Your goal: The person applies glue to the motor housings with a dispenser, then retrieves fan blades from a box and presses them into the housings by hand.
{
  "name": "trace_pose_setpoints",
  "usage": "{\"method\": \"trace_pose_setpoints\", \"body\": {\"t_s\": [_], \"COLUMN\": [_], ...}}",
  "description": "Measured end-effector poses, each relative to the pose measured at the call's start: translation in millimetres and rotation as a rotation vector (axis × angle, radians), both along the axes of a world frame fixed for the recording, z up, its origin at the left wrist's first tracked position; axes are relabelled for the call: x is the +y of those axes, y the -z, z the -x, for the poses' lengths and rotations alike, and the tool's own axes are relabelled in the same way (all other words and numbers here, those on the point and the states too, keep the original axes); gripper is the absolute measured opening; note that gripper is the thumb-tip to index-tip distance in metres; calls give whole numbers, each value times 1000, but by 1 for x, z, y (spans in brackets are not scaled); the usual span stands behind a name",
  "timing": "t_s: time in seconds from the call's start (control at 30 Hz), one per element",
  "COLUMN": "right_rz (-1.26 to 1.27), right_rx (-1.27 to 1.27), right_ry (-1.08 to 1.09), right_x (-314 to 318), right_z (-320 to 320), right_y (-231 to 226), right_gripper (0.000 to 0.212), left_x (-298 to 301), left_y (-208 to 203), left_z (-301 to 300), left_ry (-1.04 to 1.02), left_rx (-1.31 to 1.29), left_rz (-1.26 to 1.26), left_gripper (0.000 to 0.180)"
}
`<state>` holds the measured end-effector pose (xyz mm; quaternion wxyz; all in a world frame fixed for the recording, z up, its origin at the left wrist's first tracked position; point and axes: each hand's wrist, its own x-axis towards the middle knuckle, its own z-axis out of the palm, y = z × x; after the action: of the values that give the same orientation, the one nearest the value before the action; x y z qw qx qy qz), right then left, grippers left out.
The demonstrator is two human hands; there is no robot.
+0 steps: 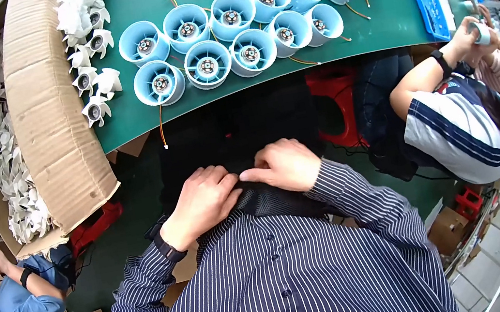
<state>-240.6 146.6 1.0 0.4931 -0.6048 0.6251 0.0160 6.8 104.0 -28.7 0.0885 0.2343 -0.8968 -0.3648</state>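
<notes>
Both hands are close together at my waist, just above a piece of black mesh fabric [271,202] on my lap. My left hand [202,205] has its fingers curled, with a dark band at the wrist. To its right, my right hand [288,166] is also curled, its thumb pointing at the left hand. The fingertips of both sink into dark material, so what they hold is hidden. Beyond them on the green table [373,23] stand several light blue round fan housings [206,65] with motors inside and thin wires trailing out.
White fan impellers [96,109] line the table's left side, beside a large cardboard box [50,110] full of more. A blue tray [426,1] lies at the right end. Co-workers sit on both sides: a person in a white sleeve [450,129] and one in blue [30,305]. Red stools [337,105] stand below.
</notes>
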Motion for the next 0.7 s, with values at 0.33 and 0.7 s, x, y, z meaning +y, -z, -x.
{"method": "trace_pose_setpoints", "body": {"t_s": [0.33,0.7], "right_rz": [41,-131], "right_rx": [-144,-407], "right_ry": [64,937], "right_x": [8,128], "right_z": [13,49], "right_y": [-21,-12], "right_gripper": [31,25], "left_x": [8,9], "left_y": [5,7], "left_z": [-12,-21], "left_ry": [-71,2], "left_rx": [169,107], "left_rz": [103,69], "left_gripper": [18,19]}}
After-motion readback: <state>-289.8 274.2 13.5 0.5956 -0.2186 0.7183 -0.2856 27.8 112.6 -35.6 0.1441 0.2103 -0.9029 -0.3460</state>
